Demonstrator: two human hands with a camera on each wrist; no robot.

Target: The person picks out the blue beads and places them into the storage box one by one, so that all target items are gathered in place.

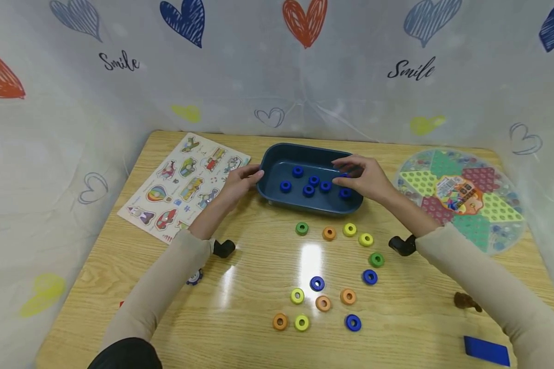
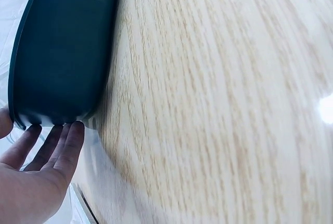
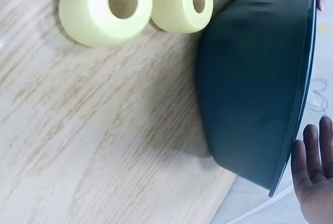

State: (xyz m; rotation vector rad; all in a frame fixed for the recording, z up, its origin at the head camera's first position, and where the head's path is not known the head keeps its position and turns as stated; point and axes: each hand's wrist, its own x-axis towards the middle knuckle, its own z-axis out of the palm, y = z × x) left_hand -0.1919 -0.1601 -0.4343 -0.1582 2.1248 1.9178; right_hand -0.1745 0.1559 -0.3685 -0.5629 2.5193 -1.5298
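Observation:
A dark teal plastic tray (image 1: 304, 205) stands near the back of the table with several blue rings (image 1: 309, 191) inside. My left hand (image 1: 241, 183) holds its left end; in the left wrist view the thumb lies at the rim and the fingertips press the outer end wall. Over the tray's right end hovers my right hand (image 1: 363, 177), thumb and fingers spread apart. Partly hidden between them is one blue ring (image 1: 344, 175). In the right wrist view, the fingers (image 3: 312, 153) stretch out straight beside the tray rim.
In front of the tray lie loose rings: green (image 1: 302, 228), yellow (image 1: 350, 229), orange (image 1: 329, 233) and blue (image 1: 370, 277). A picture puzzle board (image 1: 166, 179) lies at left, a round game board (image 1: 461, 200) at right. Nearer are a brown figure (image 1: 465, 301) and a blue block (image 1: 487, 350).

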